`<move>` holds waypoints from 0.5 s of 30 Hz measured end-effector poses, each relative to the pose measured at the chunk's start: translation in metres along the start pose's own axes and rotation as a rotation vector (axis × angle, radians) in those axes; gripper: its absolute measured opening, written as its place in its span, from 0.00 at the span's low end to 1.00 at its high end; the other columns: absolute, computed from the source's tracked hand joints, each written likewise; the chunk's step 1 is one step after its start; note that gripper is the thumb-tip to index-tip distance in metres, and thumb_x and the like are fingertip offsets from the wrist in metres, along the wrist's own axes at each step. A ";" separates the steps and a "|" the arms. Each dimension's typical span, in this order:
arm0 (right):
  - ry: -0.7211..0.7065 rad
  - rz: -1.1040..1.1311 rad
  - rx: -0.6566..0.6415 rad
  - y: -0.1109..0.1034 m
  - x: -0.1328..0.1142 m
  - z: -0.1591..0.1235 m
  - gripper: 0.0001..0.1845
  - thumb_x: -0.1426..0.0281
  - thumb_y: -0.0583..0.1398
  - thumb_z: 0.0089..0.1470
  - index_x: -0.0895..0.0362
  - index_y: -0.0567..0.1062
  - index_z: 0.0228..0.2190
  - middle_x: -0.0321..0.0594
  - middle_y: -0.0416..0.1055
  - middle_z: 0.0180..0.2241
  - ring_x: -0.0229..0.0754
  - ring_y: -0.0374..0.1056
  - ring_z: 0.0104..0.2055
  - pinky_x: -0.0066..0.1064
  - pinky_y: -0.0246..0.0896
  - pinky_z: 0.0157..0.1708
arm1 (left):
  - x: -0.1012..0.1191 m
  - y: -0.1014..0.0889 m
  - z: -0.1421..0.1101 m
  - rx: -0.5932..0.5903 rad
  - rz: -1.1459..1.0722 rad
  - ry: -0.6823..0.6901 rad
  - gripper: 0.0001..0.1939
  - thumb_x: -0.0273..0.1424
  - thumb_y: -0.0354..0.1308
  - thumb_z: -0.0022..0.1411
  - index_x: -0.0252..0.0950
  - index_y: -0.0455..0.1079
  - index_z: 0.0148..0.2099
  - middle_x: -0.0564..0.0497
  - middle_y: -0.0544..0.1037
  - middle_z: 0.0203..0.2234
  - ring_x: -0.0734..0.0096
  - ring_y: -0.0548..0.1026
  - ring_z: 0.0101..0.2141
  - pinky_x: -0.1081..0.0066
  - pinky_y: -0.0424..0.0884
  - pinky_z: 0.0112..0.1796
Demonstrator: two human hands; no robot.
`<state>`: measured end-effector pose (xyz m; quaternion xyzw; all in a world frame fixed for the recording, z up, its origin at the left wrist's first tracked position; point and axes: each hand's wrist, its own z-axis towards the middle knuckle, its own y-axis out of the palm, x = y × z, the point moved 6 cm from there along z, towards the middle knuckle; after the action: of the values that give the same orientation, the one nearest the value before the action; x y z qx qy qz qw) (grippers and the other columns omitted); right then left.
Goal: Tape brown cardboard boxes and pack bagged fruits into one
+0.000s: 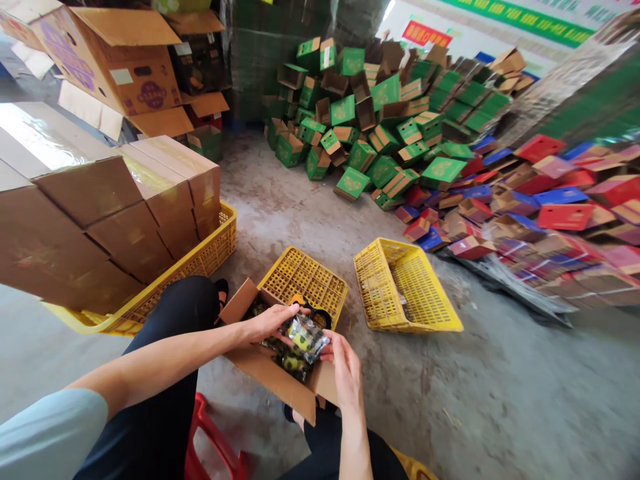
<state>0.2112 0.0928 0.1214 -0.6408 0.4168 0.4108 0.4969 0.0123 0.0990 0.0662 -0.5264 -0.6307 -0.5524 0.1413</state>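
My left hand (273,323) and my right hand (346,363) are both closed on a clear plastic packet (306,337) with something yellow-green and black inside; its exact kind I cannot make out. The left pinches it near its upper left corner, the right at its right edge. Just below is an open cardboard box (275,375) with its flaps spread, holding several similar packets (294,363). Beyond the hands, a black and orange tool (320,316), partly hidden by the packet, lies on an upturned yellow plastic crate (305,275).
Another yellow crate (407,287) stands tilted to the right. At left, stacked cardboard cartons (100,200) sit in a long yellow crate (195,257). Piles of green boxes (380,147) and red and blue boxes (555,200) cover the far floor. A red stool (213,440) is beneath me.
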 end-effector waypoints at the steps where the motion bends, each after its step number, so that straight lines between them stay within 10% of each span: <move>1: 0.004 0.016 0.002 -0.001 0.001 0.000 0.30 0.43 0.59 0.59 0.56 0.81 0.45 0.46 0.81 0.36 0.48 0.76 0.35 0.35 0.73 0.35 | 0.002 -0.002 0.000 0.018 -0.016 0.005 0.40 0.60 0.61 0.61 0.36 0.73 0.63 0.39 0.80 0.50 0.51 0.78 0.49 0.61 0.80 0.39; 15: 0.057 0.145 -0.055 0.010 0.010 0.000 0.26 0.50 0.70 0.50 0.56 0.80 0.42 0.46 0.82 0.39 0.48 0.77 0.37 0.37 0.75 0.40 | 0.003 0.007 0.000 -0.095 -0.093 0.064 0.40 0.42 0.77 0.51 0.38 0.71 0.64 0.40 0.78 0.52 0.61 0.80 0.43 0.66 0.77 0.40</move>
<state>0.2054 0.0900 0.1090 -0.6339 0.4648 0.4386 0.4357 0.0171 0.0997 0.0724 -0.4849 -0.6227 -0.6041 0.1103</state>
